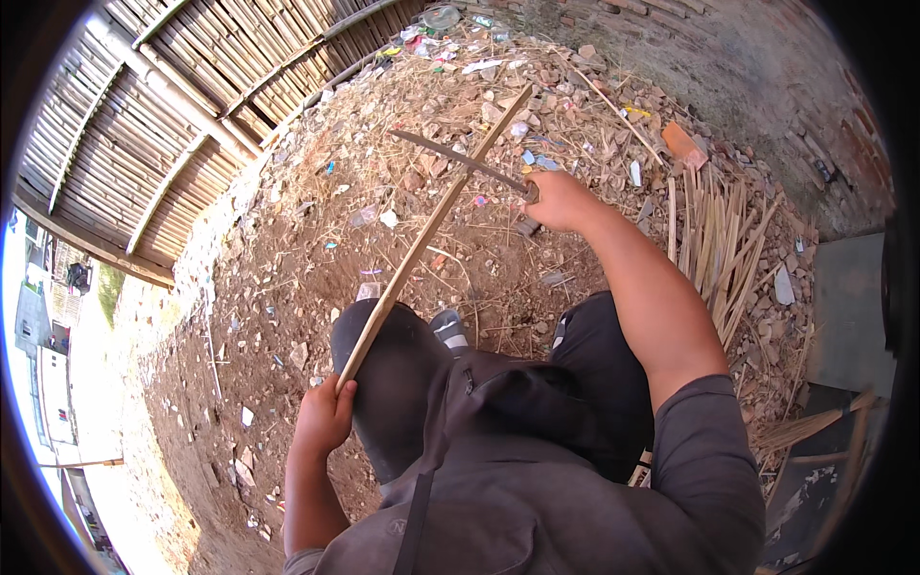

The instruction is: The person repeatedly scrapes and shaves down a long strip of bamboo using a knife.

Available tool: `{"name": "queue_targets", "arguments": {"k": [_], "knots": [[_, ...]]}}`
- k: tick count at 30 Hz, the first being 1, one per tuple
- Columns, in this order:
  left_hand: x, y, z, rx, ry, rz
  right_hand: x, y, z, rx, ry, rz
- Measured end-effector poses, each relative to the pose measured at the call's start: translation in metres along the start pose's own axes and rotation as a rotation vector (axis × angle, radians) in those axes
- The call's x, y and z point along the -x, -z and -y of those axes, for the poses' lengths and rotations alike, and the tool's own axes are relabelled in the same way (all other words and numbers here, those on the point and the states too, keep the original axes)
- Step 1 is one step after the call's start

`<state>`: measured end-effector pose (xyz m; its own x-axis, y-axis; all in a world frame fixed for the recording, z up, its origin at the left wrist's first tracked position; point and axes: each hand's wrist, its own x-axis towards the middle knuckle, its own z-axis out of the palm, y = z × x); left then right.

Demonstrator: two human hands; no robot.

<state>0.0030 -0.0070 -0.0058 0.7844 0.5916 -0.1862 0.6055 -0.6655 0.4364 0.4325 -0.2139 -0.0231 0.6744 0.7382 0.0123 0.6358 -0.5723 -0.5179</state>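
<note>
Bamboo strip (431,230): lower end hidden in left hand (324,417).

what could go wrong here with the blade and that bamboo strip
The knife crosses the bamboo strip above the person's knee, so a slip could send the blade toward the leg. The left hand grips only the strip's near end, so the long strip could flex or twist under the cut. The right hand works at full reach, which may weaken control.

Bright daylight – short hard shadows beneath both hands; overexposed glare far beyond the left hand (324,416), strong fisheye bending and a black rim – focus mostly sharp.
</note>
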Motion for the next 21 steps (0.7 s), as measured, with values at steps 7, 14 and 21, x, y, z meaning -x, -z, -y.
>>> {"name": "queue_targets", "arguments": {"k": [7, 14, 21], "knots": [[0.005, -0.003, -0.001, -0.036, -0.018, -0.038, 0.019, -0.001, 0.058, 0.413, 0.407, 0.136], [-0.001, 0.002, 0.002, -0.018, -0.021, -0.009, -0.001, -0.009, 0.006, 0.021, 0.097, 0.026], [0.006, 0.0, 0.006, -0.026, -0.06, -0.02, 0.019, 0.0, 0.058, 0.283, 0.276, 0.178]]}}
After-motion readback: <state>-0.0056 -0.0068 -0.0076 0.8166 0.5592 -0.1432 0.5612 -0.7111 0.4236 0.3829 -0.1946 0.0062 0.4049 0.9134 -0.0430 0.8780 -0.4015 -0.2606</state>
